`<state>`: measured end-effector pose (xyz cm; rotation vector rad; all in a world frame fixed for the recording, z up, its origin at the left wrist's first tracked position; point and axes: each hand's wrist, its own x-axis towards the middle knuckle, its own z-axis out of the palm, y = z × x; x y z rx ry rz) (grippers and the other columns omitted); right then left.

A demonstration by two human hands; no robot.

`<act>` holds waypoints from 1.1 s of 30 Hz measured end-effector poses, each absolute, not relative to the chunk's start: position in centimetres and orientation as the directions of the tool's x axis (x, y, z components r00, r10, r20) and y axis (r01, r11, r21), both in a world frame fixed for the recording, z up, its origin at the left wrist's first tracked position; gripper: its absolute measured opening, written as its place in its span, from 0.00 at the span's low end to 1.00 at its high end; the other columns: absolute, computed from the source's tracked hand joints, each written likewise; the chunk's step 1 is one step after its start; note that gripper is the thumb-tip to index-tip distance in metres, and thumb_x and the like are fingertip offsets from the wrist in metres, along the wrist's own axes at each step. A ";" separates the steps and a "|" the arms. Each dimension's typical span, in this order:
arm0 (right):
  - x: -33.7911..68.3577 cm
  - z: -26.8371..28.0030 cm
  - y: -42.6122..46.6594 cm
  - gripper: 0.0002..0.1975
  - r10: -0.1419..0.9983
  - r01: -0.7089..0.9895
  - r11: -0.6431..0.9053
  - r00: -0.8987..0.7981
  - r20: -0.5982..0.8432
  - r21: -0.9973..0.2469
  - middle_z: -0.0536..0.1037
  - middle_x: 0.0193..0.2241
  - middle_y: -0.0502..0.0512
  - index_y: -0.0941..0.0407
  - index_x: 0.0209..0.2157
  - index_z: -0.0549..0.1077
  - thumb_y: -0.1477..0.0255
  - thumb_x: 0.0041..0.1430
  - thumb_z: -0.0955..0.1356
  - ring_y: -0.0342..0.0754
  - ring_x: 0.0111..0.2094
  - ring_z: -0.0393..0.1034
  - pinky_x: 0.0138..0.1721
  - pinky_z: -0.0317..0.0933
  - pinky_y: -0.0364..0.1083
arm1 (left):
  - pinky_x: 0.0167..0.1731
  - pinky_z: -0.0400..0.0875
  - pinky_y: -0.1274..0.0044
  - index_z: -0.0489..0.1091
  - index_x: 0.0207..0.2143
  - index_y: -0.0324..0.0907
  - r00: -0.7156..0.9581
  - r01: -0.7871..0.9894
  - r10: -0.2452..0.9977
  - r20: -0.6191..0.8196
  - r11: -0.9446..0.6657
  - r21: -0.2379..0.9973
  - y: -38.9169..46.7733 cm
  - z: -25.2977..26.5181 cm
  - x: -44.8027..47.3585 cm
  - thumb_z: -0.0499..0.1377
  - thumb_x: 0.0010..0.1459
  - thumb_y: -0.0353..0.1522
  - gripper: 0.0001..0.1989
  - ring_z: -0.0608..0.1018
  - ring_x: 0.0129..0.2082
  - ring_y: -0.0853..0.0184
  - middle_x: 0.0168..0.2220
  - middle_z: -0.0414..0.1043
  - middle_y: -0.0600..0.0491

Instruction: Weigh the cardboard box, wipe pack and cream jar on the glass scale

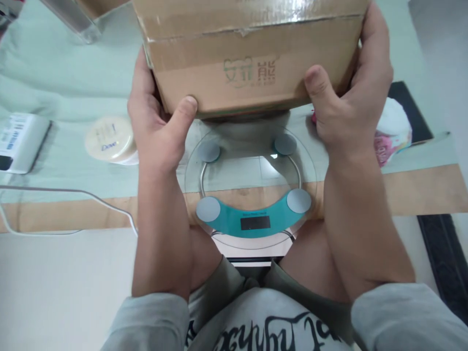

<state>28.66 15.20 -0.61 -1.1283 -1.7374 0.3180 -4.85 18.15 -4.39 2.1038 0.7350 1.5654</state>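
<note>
A taped cardboard box (204,68) with a printed green and brown mark on its near side is held up between my two hands. My left hand (157,119) grips its left end, thumb on the near face. At the right end, my right hand (353,97) clasps it the same way, fingers partly hidden behind. Below and nearer to me lies a round glass weighing scale (252,222) with a teal panel and a dark, blank display. Its front part sticks out past the table edge, above my lap.
Left of the scale stand a round Dove tub (111,139) and a white labelled device (22,141), with a white cable (73,190) in front. On the right, a pink and white packet (393,129) lies by a black flat object (413,112). A pale green cloth (66,87) covers the table.
</note>
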 end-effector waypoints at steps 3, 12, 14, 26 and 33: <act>28.4 -1.6 15.5 0.38 0.754 0.509 0.589 -0.068 0.653 -0.627 0.61 0.70 0.54 0.52 0.69 0.57 0.42 0.69 0.63 0.52 0.73 0.59 0.78 0.59 0.56 | 0.75 0.66 0.68 0.56 0.70 0.47 0.233 0.194 0.635 0.736 -0.772 0.605 18.6 -5.3 -5.1 0.59 0.69 0.55 0.37 0.67 0.70 0.61 0.68 0.65 0.57; 28.0 -1.3 14.6 0.22 0.838 0.631 0.350 0.120 0.533 -0.693 0.69 0.63 0.62 0.56 0.61 0.62 0.67 0.69 0.64 0.46 0.64 0.67 0.72 0.63 0.51 | 0.50 0.81 0.69 0.70 0.54 0.49 0.026 0.264 0.850 0.526 -0.513 0.817 16.8 -6.6 -4.2 0.59 0.58 0.66 0.36 0.79 0.50 0.69 0.54 0.76 0.60; 29.5 -0.4 14.3 0.19 0.807 0.734 0.177 0.273 0.524 -0.656 0.72 0.56 0.65 0.57 0.53 0.69 0.72 0.61 0.70 0.53 0.60 0.68 0.70 0.62 0.57 | 0.32 0.75 0.72 0.71 0.40 0.43 0.012 0.271 0.872 0.489 -0.474 0.838 15.9 -6.0 -4.4 0.61 0.61 0.63 0.31 0.74 0.31 0.74 0.33 0.75 0.60; 37.1 -1.8 12.1 0.66 0.820 0.808 -0.488 0.554 0.143 -0.329 0.69 0.60 0.72 0.53 0.65 0.71 0.52 0.18 0.86 0.64 0.60 0.68 0.59 0.59 0.62 | 0.26 0.58 0.71 0.65 0.31 0.41 -0.036 0.373 0.947 0.320 -0.284 0.883 12.8 -5.4 -3.7 0.63 0.65 0.57 0.29 0.60 0.22 0.75 0.20 0.58 0.60; 37.8 -2.8 11.4 0.50 0.805 0.794 -0.112 0.425 0.414 -0.597 0.77 0.53 0.65 0.54 0.58 0.75 0.61 0.29 0.86 0.60 0.52 0.74 0.56 0.67 0.58 | 0.25 0.56 0.72 0.64 0.29 0.42 -0.072 0.363 0.939 0.337 -0.290 0.885 12.5 -4.6 -2.3 0.63 0.61 0.61 0.32 0.59 0.21 0.75 0.19 0.57 0.59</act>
